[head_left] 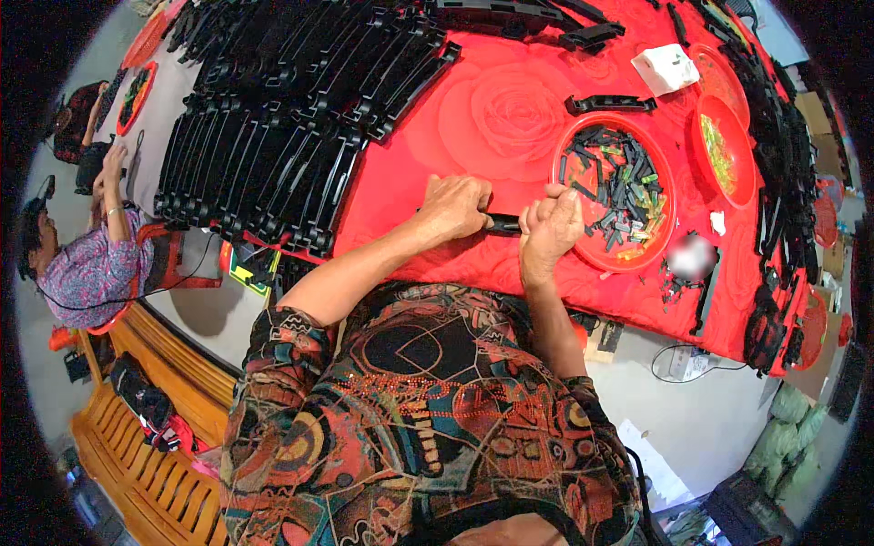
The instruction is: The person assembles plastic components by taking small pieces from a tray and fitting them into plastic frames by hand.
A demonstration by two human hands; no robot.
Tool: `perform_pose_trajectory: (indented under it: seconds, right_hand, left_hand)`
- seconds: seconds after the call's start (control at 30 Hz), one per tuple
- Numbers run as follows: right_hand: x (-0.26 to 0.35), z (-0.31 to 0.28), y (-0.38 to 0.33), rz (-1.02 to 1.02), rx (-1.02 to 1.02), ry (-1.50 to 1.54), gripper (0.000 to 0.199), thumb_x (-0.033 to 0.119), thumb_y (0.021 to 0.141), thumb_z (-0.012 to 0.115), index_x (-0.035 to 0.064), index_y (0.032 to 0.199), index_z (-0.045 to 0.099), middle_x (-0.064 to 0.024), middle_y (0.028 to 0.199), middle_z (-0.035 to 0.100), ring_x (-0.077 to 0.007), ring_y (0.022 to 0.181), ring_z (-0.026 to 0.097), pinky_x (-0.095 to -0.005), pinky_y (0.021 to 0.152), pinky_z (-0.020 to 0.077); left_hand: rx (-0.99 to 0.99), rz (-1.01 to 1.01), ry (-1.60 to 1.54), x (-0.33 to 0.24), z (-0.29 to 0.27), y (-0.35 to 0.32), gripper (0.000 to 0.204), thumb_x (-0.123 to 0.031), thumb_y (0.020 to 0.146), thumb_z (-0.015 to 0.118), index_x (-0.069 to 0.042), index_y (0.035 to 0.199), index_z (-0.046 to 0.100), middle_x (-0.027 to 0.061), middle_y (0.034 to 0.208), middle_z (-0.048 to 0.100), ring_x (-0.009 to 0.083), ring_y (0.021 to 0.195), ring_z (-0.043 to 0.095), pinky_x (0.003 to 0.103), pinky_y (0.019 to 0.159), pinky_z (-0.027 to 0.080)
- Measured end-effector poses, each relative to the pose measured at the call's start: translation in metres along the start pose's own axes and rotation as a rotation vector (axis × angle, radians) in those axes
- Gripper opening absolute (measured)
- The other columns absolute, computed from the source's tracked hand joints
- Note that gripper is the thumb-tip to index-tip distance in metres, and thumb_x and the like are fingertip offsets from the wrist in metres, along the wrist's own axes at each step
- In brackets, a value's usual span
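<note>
A long black plastic part (503, 224) lies near the front edge of the red-covered table, between my two hands. My left hand (455, 206) is closed round its left end, knuckles up. At the other end, my right hand (553, 223) is curled into a fist with the thumb on top. It meets the part there, but its palm side is hidden, so whatever it pinches cannot be made out. Just right of that fist sits a round red tray (672, 205) of small black and green plastic pieces. Beyond the tray rests another black plastic part (610, 105).
Rows of black plastic parts (264, 164) cover the table's left side. On the right are a red bowl (724, 150), a white box (665, 70) and more black parts (787, 164). A person (100, 259) sits at the far left, near a wooden bench (150, 446).
</note>
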State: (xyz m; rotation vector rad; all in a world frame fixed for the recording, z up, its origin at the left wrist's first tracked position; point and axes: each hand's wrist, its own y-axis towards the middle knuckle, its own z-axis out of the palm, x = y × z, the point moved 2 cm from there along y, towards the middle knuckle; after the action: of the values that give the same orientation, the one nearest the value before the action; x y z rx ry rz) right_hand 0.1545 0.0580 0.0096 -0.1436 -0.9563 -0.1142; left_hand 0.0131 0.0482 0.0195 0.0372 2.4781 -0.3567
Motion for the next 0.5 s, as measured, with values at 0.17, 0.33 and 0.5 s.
perform_pose_trajectory:
  seconds: [0.17, 0.33, 0.5]
  right_hand:
    - [0.000, 0.003, 0.001, 0.026, -0.030, -0.069, 0.032, 0.027, 0.099, 0.034, 0.0011, 0.085, 0.045, 0.0039, 0.049, 0.024, -0.0051, 0.034, 0.024, -0.0231, 0.033, 0.0221]
    - [-0.011, 0.007, -0.001, 0.004, 0.005, -0.183, 0.032, 0.027, 0.099, 0.035, 0.0014, 0.084, 0.047, 0.0043, 0.050, 0.028, -0.0052, 0.037, 0.028, -0.0230, 0.035, 0.0262]
    - [-0.010, 0.012, -0.004, -0.012, 0.098, -0.176, 0.031, 0.025, 0.098, 0.037, 0.0017, 0.083, 0.049, 0.0046, 0.052, 0.031, -0.0050, 0.041, 0.033, -0.0222, 0.038, 0.0298]
  left_hand:
    - [0.020, 0.001, 0.029, -0.001, 0.002, 0.003, 0.026, -0.025, 0.061, 0.078, -0.007, 0.066, 0.059, 0.0087, 0.067, 0.062, 0.0292, 0.072, 0.061, 0.042, 0.062, 0.035]
    - [0.017, 0.033, 0.014, 0.000, 0.001, 0.004, 0.020, -0.023, 0.062, 0.076, -0.009, 0.070, 0.064, 0.0099, 0.070, 0.064, 0.0297, 0.074, 0.062, 0.044, 0.061, 0.035]
    - [-0.019, 0.027, 0.048, 0.003, 0.001, 0.002, 0.018, -0.023, 0.063, 0.074, -0.010, 0.073, 0.065, 0.0097, 0.072, 0.065, 0.0290, 0.077, 0.063, 0.044, 0.061, 0.037]
